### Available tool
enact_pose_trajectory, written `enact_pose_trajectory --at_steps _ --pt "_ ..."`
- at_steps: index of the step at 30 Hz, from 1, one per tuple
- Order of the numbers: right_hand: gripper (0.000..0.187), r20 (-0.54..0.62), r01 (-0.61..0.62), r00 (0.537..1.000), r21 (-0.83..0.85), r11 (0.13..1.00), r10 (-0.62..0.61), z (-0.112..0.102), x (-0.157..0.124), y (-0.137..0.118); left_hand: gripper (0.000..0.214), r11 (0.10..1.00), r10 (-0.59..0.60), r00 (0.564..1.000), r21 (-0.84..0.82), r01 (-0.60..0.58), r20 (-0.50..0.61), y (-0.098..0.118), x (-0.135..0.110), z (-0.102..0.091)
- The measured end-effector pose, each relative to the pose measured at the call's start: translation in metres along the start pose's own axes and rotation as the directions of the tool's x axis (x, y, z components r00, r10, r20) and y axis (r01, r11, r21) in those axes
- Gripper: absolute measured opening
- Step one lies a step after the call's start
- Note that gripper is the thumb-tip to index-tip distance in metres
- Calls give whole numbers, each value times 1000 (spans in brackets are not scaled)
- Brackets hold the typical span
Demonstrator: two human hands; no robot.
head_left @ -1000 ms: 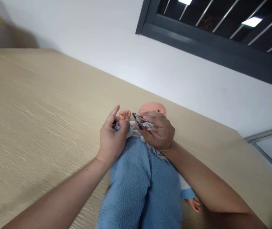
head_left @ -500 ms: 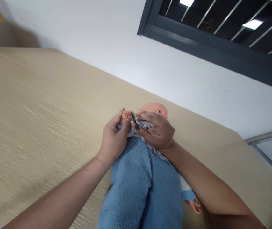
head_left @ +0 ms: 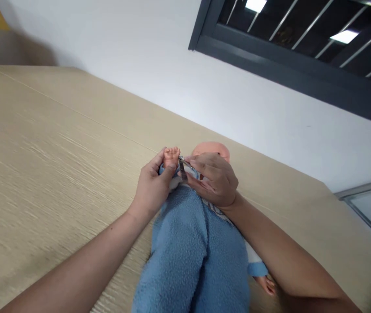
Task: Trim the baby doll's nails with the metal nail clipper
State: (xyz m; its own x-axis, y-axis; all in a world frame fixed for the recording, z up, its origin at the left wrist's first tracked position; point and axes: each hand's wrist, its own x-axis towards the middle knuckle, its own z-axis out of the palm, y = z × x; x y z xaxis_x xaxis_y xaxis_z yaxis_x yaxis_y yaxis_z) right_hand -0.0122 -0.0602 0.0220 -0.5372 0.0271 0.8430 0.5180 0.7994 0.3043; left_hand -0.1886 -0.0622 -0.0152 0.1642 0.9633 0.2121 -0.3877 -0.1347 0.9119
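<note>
A baby doll (head_left: 185, 234) in fuzzy blue trousers lies on its back, its head away from me. My left hand (head_left: 154, 182) is closed round the doll's raised hand (head_left: 171, 157), thumb across its palm and the small fingers sticking up. In my right hand (head_left: 214, 178) is a metal nail clipper (head_left: 183, 168), its lever swung apart from the body. The clipper's jaw end is beside the thumb side of the doll's hand; whether it touches, I cannot tell. My right hand hides much of the doll's face and chest.
The doll rests on a pale wood-grain table (head_left: 58, 143). Behind it rises a white wall (head_left: 133, 52) with a dark-framed window (head_left: 270, 61). The doll's other hand (head_left: 266, 284) lies beside my right forearm. A metal-edged panel (head_left: 368, 195) stands at the right.
The doll's hand has turned so its palm and fingers show more openly. My left thumb has moved slightly down and left. The clipper has shifted from the fingertips down to the thumb side.
</note>
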Motion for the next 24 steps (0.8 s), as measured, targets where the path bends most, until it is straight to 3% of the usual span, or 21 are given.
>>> enact_pose_trajectory --at_steps 3,7,24 --pt "30 18 70 997 -93 993 -68 -1 5 0 28 994 -61 996 -86 66 58 6 3 -1" --pt "28 -7 39 999 -154 987 -41 0 3 1 24 993 -59 992 -99 70 110 9 4 1" --pt "24 15 -32 999 -171 985 36 0 2 0 19 992 -50 991 -111 64 124 11 4 3"
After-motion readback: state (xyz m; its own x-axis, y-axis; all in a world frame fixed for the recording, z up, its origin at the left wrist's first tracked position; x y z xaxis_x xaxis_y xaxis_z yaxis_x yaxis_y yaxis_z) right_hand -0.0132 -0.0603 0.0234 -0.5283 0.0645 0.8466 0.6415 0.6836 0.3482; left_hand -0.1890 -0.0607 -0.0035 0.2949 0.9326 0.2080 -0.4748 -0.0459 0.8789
